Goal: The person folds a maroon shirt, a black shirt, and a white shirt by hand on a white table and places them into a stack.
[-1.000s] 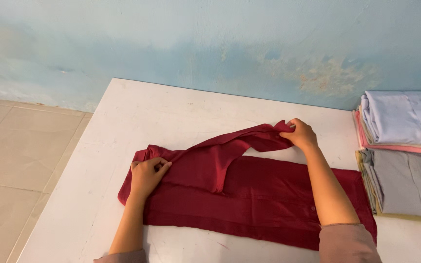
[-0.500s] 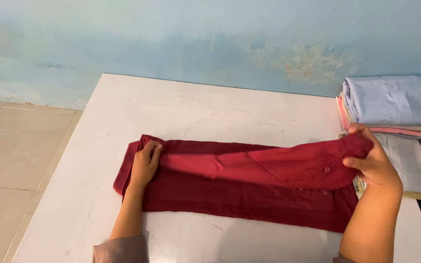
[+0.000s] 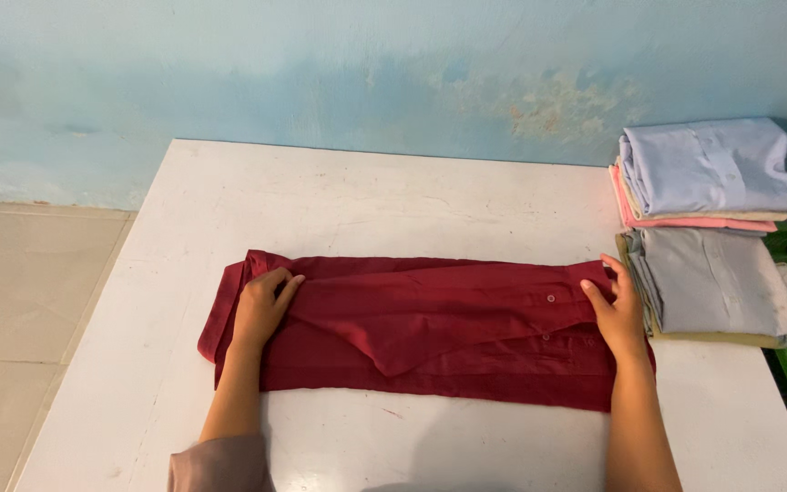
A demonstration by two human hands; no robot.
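Pressing flat: left hand [image 3: 264, 305] and right hand [image 3: 617, 314], palms open, gripping nothing, on the folded maroon shirt [image 3: 430, 333] on the bench [image 3: 393, 200]. Shirt's underside hidden. Half a second ago right hand pinched the sleeve; now released.

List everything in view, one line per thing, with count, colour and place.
Shirt: one, dark red, folded into a long band across the middle of the table.
Table: one, white, filling most of the view.
Far stack of folded clothes: one stack, pale blue on top with pink and cream beneath, at the table's far right edge.
Near stack of folded clothes: one stack, grey on top with cream beneath, right edge, just in front of the far stack.
Wall: light blue, patchy, behind the table.
Floor tiles: beige, at left.
Left hand: flat on the shirt's left end.
Right hand: flat on the shirt's right end.
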